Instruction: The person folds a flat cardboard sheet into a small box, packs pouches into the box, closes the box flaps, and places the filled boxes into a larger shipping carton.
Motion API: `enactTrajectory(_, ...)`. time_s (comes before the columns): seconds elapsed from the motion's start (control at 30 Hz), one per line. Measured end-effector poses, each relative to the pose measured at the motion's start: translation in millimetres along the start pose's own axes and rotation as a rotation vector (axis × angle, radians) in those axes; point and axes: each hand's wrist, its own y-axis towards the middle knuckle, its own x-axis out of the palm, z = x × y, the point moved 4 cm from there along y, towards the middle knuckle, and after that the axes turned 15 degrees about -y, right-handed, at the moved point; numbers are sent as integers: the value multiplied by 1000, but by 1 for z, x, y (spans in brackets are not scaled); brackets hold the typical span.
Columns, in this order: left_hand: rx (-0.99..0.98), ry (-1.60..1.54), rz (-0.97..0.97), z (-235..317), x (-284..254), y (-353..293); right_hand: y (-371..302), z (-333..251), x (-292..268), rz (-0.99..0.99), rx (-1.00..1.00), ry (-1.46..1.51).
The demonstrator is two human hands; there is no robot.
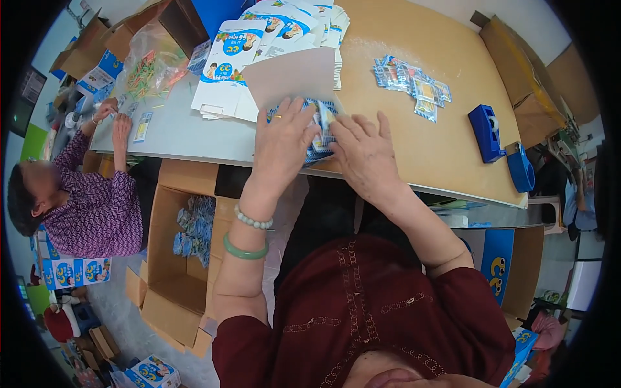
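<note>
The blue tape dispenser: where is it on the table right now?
In the head view, the blue tape dispenser stands on the tan table near its right edge, right of the person's right hand and below the loose pile of small blue packets.

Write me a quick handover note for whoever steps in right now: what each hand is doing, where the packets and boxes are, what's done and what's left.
Left hand: palm down on a stack of small blue-and-white packets at the table's near edge.
Right hand: gripping the same stack from the other side.
Flat carton blanks lie piled beyond the hands; one blank lies plain side up right behind the stack.
Loose packets sit to the right, with two blue tape dispensers further right.
An open cardboard box on the floor to the left holds more packets.
Done: one stack gathered. Left: no carton folded near the hands yet.
</note>
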Motion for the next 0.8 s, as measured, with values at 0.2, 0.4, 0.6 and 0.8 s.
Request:
enactTrajectory(0.2, 192, 254, 39, 16, 5, -4, 3, 4, -6, -46, -159, -2)
enactTrajectory(0.4, 176, 126, -61, 6, 8, -8, 7, -6, -7, -443, -292, -254)
enactTrajectory(0.6, 152, 71, -156, 7, 9, -3, 23, 8, -6, -128, -169, -20)
enactTrajectory(0.8, 18, -199, -67, -3, -9, -7, 30, -10, 22, -403, -291, -340)
